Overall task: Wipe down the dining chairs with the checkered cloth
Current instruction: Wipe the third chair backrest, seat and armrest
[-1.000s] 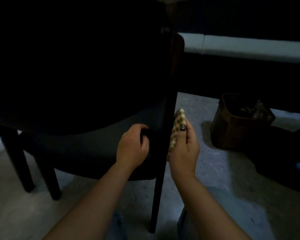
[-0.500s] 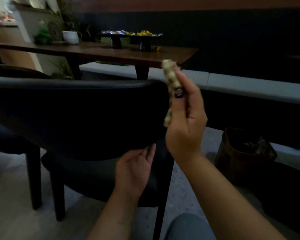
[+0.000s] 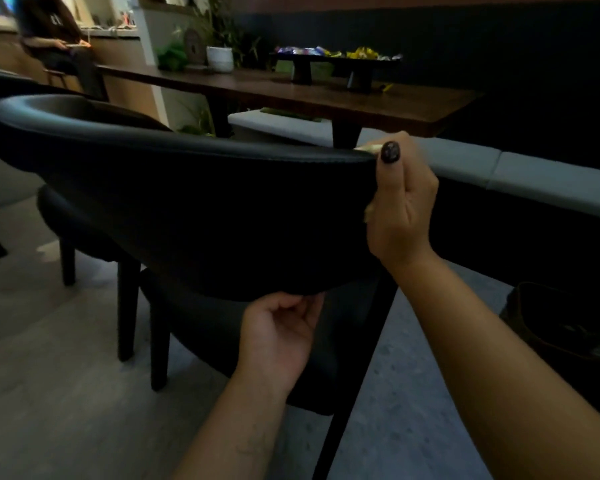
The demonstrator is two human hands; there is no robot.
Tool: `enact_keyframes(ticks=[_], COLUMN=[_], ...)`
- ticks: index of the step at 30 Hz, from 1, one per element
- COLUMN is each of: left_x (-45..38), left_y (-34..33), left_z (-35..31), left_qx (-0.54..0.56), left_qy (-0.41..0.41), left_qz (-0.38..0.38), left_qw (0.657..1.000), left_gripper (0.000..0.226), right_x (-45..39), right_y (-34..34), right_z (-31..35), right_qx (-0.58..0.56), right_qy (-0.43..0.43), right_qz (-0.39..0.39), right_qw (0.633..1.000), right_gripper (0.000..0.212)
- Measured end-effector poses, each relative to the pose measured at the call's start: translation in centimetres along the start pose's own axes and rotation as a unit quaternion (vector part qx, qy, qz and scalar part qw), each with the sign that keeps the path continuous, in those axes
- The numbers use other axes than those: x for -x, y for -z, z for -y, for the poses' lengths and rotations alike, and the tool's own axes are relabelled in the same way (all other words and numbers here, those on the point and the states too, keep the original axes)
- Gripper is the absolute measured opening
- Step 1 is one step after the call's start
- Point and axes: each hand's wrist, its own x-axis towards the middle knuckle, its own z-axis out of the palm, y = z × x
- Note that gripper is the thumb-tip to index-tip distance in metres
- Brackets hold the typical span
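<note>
Across the middle, curved black dining chair backrest, seat and dark legs below. Behind, wooden table carrying a white pot and a dark tray. At the backrest's right end, right hand, fingers curled and clamped on the checkered cloth, only pale slivers showing against the top edge. Under the backrest's bottom edge, left hand, fingers loosely curled, tips touching the underside.

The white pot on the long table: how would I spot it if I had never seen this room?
Find the long wooden table behind the black chair. At its far left end, beside leafy green plants, stands the white pot. It is the only pale, round thing there; the black stand further right holds bright wrapped sweets.
</note>
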Motion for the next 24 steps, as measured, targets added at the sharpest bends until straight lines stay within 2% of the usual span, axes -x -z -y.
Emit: enact_keyframes(ticks=[3, 8, 13, 14, 16, 18, 20, 24], left_x=[0.3, 0.7, 1.6, 1.8, 1.7, 1.5, 1.7, -0.4], left_y=[0.0, 0.0, 0.0, 0.3, 0.7, 1.8, 2.4, 4.4], left_z=[-0.3, -1.2, -2.4, -2.6, -3.6, -4.3, -6.2, -9.9], left_qx=[0.017, 0.020, 0.017, 0.011, 0.080, 0.023, -0.007, 0.007], left_qy=[0.004, 0.057, 0.118, 0.117, 0.157, 0.161, 0.184, 0.175], left_qz=[0.001, 0.035, 0.048, 0.029, -0.048, -0.018, 0.044, 0.060], left_qw=[1.000, 0.998, 0.992, 0.993, 0.983, 0.986, 0.982, 0.983], left_gripper=[0.036, 0.033, 0.033, 0.031, 0.028, 0.027, 0.024, 0.030], right_x=[-0.2, 0.3, 1.8, 2.1, 2.7, 2.8, 2.2, 0.4], right_y=[-0.4, -1.4, -4.0, -4.9, -6.9, -8.3, -8.4, -7.3], right_z=[1.0, 2.9, 7.4, 8.6, 10.5, 11.5, 12.1, 12.1], right_qx=[-0.053, -0.095, -0.049, -0.025, 0.066, 0.155, 0.211, 0.300], right_qy=[-0.048, -0.081, -0.049, -0.022, 0.048, 0.094, 0.078, -0.001], right_qz=[-0.039, -0.123, -0.195, -0.189, -0.152, -0.105, -0.080, -0.011], right_qw=[0.997, 0.984, 0.978, 0.981, 0.985, 0.978, 0.971, 0.954], right_gripper=[0.031, 0.036, 0.033, 0.030, 0.025, 0.029, 0.029, 0.026])
